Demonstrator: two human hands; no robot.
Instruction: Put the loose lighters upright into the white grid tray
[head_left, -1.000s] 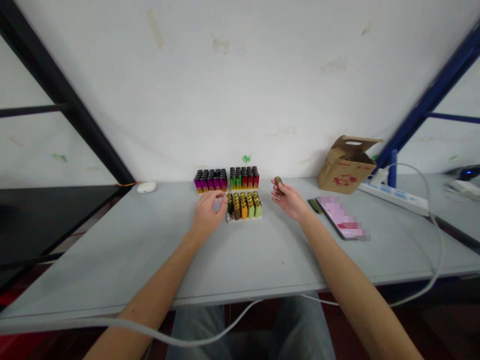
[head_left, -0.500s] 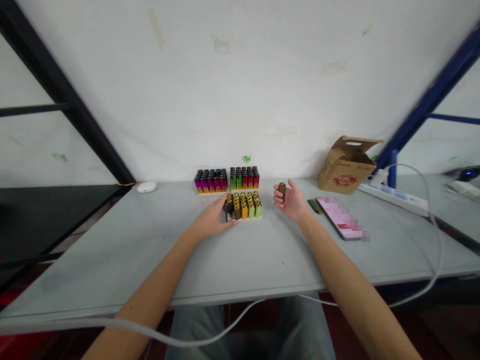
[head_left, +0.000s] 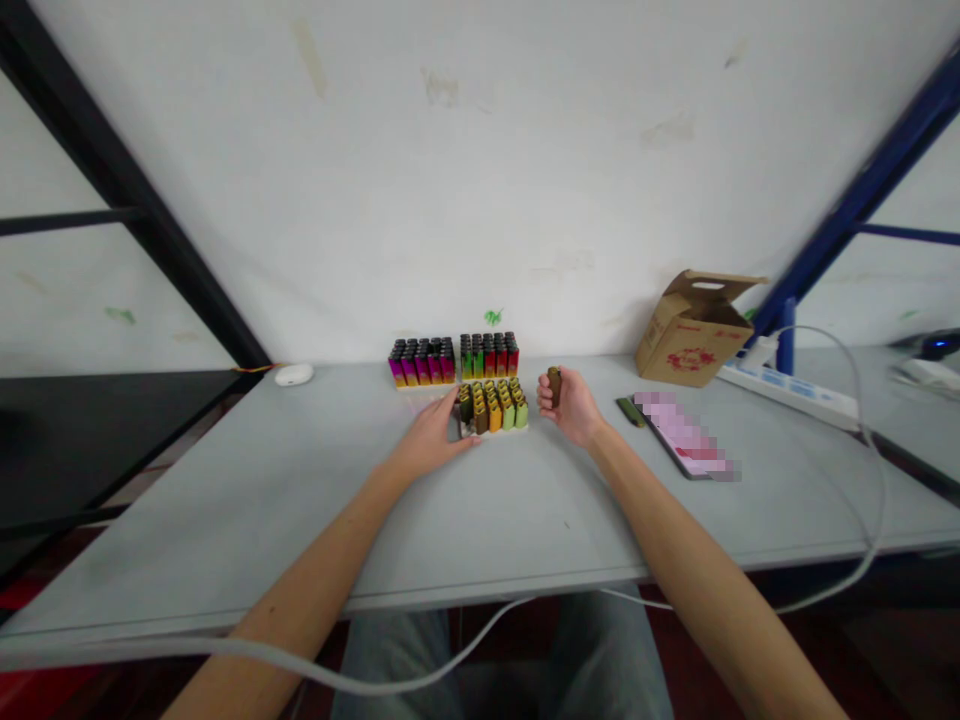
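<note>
My left hand [head_left: 429, 440] curves round the left end of a pale tray [head_left: 495, 432], thumb at the front and fingers along the far side. In it stand rows of lighters with gold tops [head_left: 495, 408], dark green, brown, orange and light green; a gap shows at the front left corner. To the right of the tray my right hand [head_left: 576, 408] is raised off the table, closed round a brown lighter [head_left: 554, 387] held upright. A dark green lighter [head_left: 630, 411] lies on the table beside the phone.
Behind the tray stand a block of purple lighters [head_left: 421, 364] and a block of green and red lighters [head_left: 489, 357]. A phone [head_left: 686, 438], an open cardboard box [head_left: 686, 340] and a power strip [head_left: 795, 393] are on the right. A white case [head_left: 294, 375] lies far left.
My left hand and the tray have shifted slightly right and back. My right hand has moved left towards the tray with the brown lighter, its fingers closing more round it.
</note>
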